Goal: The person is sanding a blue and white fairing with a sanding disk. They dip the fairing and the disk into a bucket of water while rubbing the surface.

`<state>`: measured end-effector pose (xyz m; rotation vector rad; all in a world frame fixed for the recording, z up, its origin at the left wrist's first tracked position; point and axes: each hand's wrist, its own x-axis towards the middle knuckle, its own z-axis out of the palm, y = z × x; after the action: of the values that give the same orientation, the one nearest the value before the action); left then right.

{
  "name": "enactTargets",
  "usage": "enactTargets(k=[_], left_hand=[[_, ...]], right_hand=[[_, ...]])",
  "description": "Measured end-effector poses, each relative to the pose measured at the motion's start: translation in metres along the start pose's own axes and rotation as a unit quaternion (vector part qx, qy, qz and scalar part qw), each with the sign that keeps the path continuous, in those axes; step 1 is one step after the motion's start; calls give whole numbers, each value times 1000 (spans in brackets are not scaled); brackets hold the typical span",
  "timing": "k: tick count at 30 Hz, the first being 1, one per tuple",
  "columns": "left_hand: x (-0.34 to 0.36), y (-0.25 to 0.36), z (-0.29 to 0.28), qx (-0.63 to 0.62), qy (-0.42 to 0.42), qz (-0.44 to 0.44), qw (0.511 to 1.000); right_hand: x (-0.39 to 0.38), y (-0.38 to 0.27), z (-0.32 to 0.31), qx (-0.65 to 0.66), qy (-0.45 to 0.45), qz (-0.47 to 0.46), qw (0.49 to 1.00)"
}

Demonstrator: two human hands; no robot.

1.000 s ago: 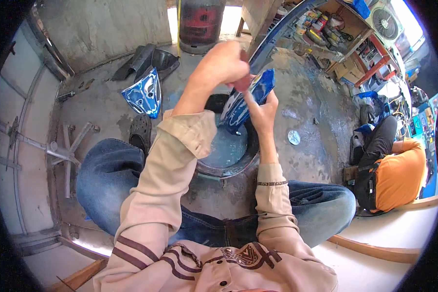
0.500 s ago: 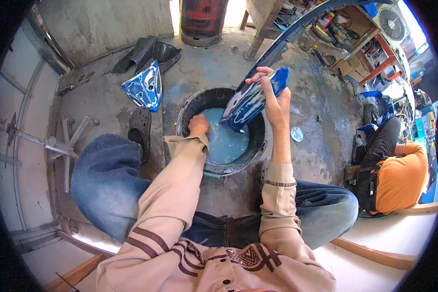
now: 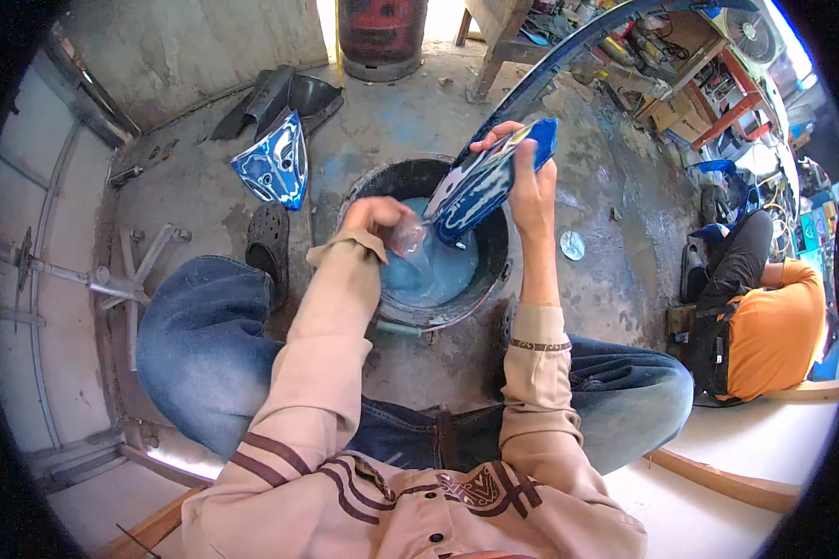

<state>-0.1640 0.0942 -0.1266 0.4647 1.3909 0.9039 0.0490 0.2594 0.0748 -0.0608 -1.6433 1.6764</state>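
Note:
My right hand (image 3: 534, 191) grips a blue-and-white painted panel (image 3: 475, 194), holding it tilted with its lower end over a dark bucket (image 3: 499, 277) of cloudy bluish water (image 3: 438, 284). My left hand (image 3: 384, 220) is low over the bucket's left side, fingers curled in a splash of water; what they hold is hidden by blur and water. A second blue-and-white panel (image 3: 275, 172) lies on the floor beyond the bucket to the left, beside black curved parts (image 3: 303, 98).
A long dark curved part (image 3: 578, 51) arches behind my panel toward a cluttered shelf (image 3: 680, 70). A dark cylinder (image 3: 382, 33) stands at the back. A metal stand (image 3: 144, 265) and black clog (image 3: 268, 238) are left. A co-worker in orange (image 3: 774, 335) is at right.
My left hand dropped from the panel, where it held a reddish pad, into the bucket, and now lifts slightly amid splashing water. My right hand has shifted the panel slightly up and rightward.

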Motion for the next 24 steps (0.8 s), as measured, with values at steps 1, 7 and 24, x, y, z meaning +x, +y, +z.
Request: enactTargets(k=[1, 7, 24], left_hand=[[-22, 29, 0, 24, -16, 12, 999], [-130, 197, 29, 335, 39, 46, 940], [-156, 288, 102, 459, 152, 479, 733]], right_hand=[[1, 2, 1, 5, -2, -3, 1000], [5, 0, 17, -35, 6, -28, 999], [0, 24, 20, -147, 49, -25, 988]])
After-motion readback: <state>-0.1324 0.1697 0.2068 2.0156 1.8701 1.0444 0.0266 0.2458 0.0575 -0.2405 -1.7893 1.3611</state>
